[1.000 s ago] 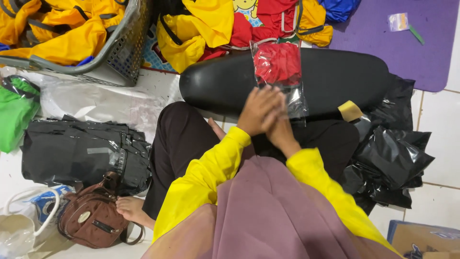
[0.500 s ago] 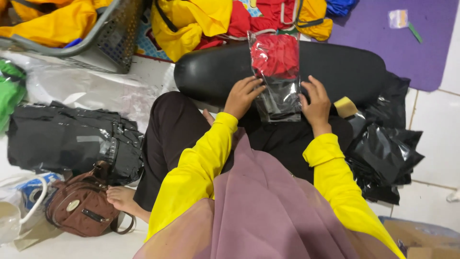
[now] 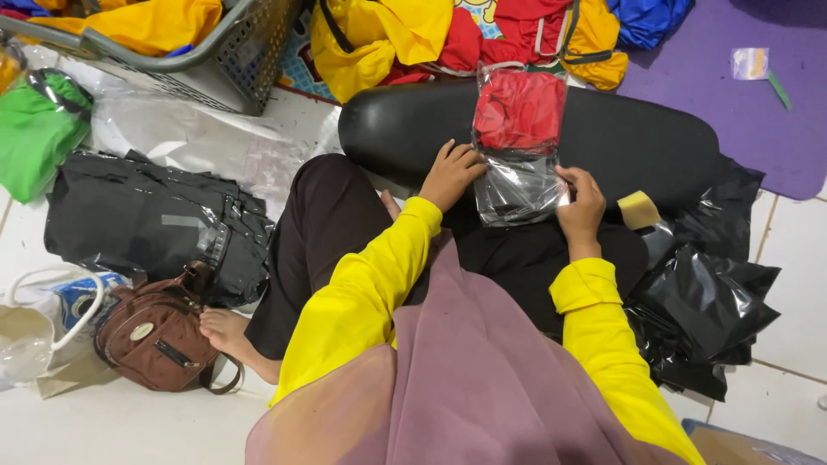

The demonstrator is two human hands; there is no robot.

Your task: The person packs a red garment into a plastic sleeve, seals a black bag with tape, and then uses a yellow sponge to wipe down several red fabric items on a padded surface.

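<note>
A clear plastic bag (image 3: 519, 176) with a folded red garment (image 3: 519, 110) in its upper half lies on a long black cushion (image 3: 405, 120) in front of me. My left hand (image 3: 450, 175) rests on the bag's lower left edge, fingers spread over the plastic. My right hand (image 3: 581, 209) pinches the bag's lower right edge. I sit on the floor in yellow sleeves and black trousers.
A grey basket (image 3: 226, 58) of yellow clothes stands at top left. Yellow, red and blue garments (image 3: 405, 34) lie behind the cushion. Black plastic bags (image 3: 151, 224) lie left and right (image 3: 706, 301). A brown handbag (image 3: 151, 331), a green bag (image 3: 34, 133) and a purple mat (image 3: 758, 112) are nearby.
My hands were together at the bag's lower end a second ago. They have parted to its two lower edges, and the bag now lies flatter on the cushion.
</note>
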